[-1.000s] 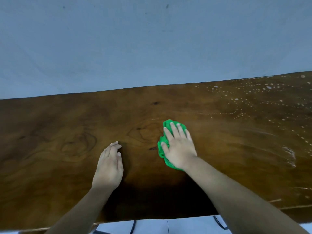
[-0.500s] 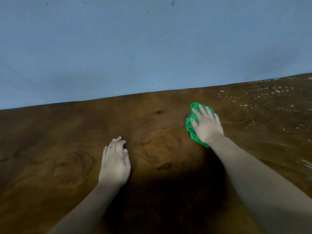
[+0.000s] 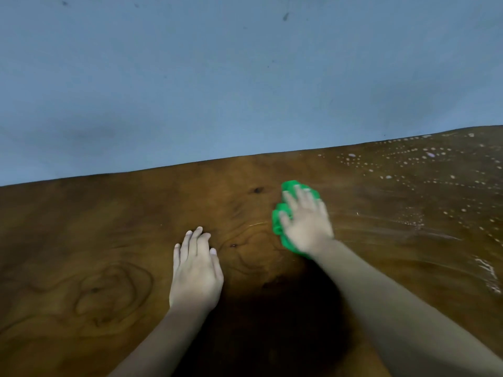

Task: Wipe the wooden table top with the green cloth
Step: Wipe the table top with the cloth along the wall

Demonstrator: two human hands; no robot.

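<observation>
The dark brown wooden table top (image 3: 95, 240) fills the lower half of the view. My right hand (image 3: 307, 224) presses flat on a bunched green cloth (image 3: 280, 221) near the middle of the table; green shows past the fingertips and along the left side of the hand, and the hand is blurred with motion. My left hand (image 3: 194, 273) rests palm down on the bare wood to the left of the cloth, fingers together, holding nothing.
White droplets and wet streaks (image 3: 408, 170) cover the table's right part. A plain blue-grey wall (image 3: 245, 77) rises right behind the table's far edge. My own dark shadow (image 3: 272, 322) lies on the wood between my arms.
My right hand first pushed the cloth away toward the far edge and to the right, then pulled it back a little toward me. The left hand stayed planted.
</observation>
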